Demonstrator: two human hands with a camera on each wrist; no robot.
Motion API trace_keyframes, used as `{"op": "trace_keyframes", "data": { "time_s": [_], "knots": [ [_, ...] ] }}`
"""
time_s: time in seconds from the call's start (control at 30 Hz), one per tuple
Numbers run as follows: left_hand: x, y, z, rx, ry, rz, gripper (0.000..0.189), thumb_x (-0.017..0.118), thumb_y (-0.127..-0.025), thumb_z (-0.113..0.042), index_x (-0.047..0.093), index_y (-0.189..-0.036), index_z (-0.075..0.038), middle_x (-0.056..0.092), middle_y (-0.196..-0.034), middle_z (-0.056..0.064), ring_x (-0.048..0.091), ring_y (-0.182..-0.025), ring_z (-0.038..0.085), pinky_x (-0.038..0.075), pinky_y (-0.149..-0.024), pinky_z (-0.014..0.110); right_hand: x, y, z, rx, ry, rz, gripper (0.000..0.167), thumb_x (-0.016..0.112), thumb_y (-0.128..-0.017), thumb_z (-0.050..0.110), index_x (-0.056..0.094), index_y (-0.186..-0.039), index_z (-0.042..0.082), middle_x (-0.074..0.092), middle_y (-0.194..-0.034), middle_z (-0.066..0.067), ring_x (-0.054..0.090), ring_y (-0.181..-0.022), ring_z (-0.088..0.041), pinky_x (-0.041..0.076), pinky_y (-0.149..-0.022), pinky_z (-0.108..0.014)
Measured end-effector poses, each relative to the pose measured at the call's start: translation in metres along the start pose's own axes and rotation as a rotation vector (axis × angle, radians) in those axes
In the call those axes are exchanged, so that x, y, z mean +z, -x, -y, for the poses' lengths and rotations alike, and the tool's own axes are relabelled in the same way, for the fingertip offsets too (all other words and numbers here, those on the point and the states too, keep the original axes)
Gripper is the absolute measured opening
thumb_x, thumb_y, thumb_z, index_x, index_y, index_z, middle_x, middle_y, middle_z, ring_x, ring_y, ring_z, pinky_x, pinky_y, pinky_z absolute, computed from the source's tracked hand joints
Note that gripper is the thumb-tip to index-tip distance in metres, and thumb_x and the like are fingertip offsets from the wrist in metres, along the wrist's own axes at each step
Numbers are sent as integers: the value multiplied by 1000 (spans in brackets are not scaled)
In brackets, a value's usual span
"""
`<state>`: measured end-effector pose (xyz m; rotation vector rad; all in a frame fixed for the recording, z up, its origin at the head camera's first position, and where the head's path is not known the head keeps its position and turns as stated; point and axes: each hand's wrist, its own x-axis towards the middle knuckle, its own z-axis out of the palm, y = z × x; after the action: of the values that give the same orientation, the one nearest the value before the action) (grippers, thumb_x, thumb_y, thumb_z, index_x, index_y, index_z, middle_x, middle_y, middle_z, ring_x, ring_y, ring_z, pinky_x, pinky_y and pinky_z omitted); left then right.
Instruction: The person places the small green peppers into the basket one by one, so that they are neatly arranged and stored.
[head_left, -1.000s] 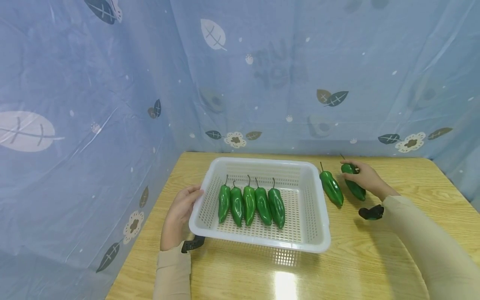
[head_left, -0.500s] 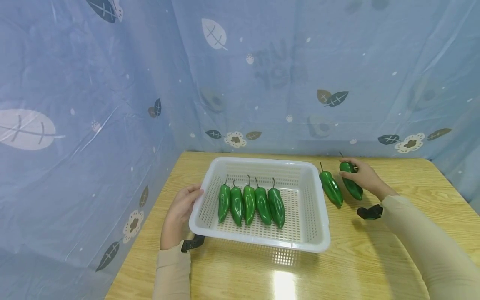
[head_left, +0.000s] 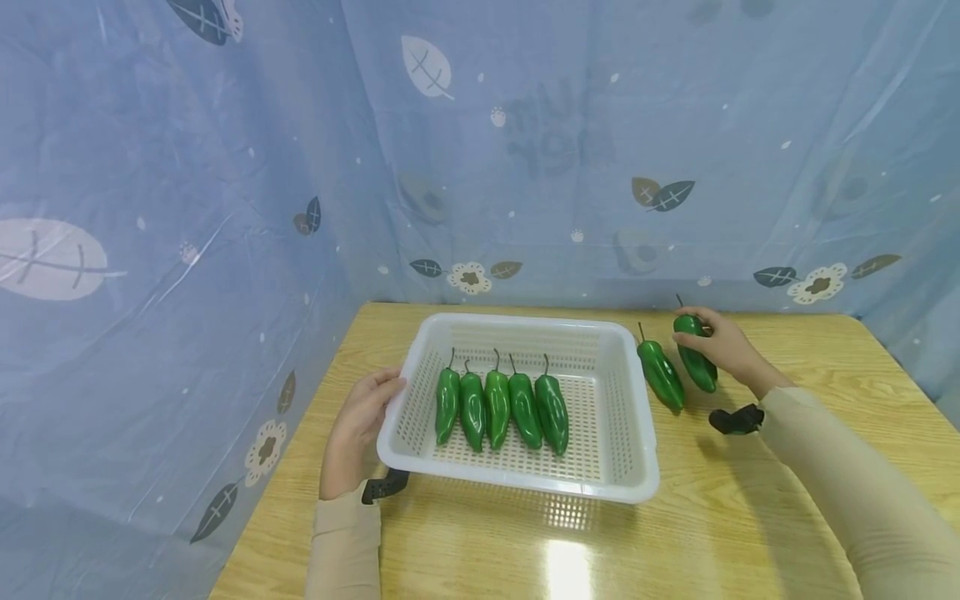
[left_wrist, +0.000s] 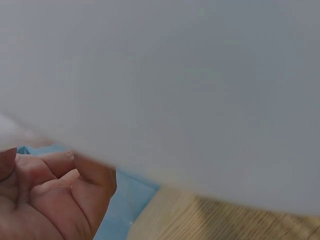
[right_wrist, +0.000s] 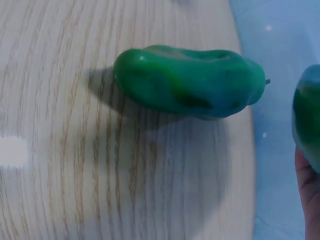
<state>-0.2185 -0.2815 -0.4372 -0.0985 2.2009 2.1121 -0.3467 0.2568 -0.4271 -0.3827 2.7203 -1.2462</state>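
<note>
My left hand (head_left: 369, 407) grips the left rim of a white plastic basket (head_left: 517, 485). The basket's blurred wall (left_wrist: 175, 90) fills most of the left wrist view, with the curled fingers at lower left. Inside, several green chili peppers (head_left: 498, 410) lie side by side, stems toward the back wall. Over at the right, my right hand (head_left: 723, 346) holds another green pepper (head_left: 697, 367) between thumb and fingers, its stem pointing up and away. A loose pepper (head_left: 662, 377) lies between that hand and the basket; this pepper (right_wrist: 185, 82) also shows on the table in the right wrist view.
The wooden table (head_left: 465, 550) ends at a blue patterned curtain (head_left: 525, 208) behind, and a second curtain side (head_left: 187, 333) runs along the left. Black wrist straps (head_left: 738, 419) hang under both wrists.
My right hand has lifted the far-right pepper slightly and shifted it left, toward the loose pepper. My left hand, the basket and the peppers in it stay put.
</note>
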Motion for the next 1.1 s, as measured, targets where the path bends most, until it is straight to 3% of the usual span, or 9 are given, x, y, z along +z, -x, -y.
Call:
{"op": "trace_keyframes", "data": {
  "time_s": [0.4, 0.73, 0.97, 1.1],
  "knots": [
    [-1, -1, 1, -3, 1, 14, 42, 46, -101, -18, 41, -135, 6, 55, -122, 27, 66, -96, 21, 57, -82, 37, 0, 1, 18, -6, -19, -4, 66, 54, -94, 43, 32, -145, 7, 17, -154, -27, 27, -131, -53, 35, -97, -66],
    [-1, -1, -3, -3, 11, 6, 41, 46, -100, -17, 42, -135, 6, 56, -122, 25, 66, -97, 23, 57, -82, 37, 2, -1, 46, -42, -34, -5, 61, 55, -95, 41, 36, -143, 10, 28, -150, -23, 40, -125, -43, 44, -89, -52],
    [-1, -1, -3, -9, 18, 9, 42, 45, -101, -16, 41, -135, 7, 55, -123, 25, 66, -98, 22, 56, -82, 36, 7, -1, 61, -72, -55, 19, 59, 56, -95, 37, 36, -143, 8, 30, -149, -23, 41, -125, -43, 46, -88, -49],
    [-1, -1, -2, 0, -3, 15, 43, 45, -101, -18, 40, -136, 7, 54, -124, 26, 66, -98, 22, 56, -82, 35, 10, -1, 68, -80, -64, 38, 59, 56, -95, 36, 35, -144, 10, 38, -143, -22, 46, -122, -41, 50, -83, -41]
  ]
}}
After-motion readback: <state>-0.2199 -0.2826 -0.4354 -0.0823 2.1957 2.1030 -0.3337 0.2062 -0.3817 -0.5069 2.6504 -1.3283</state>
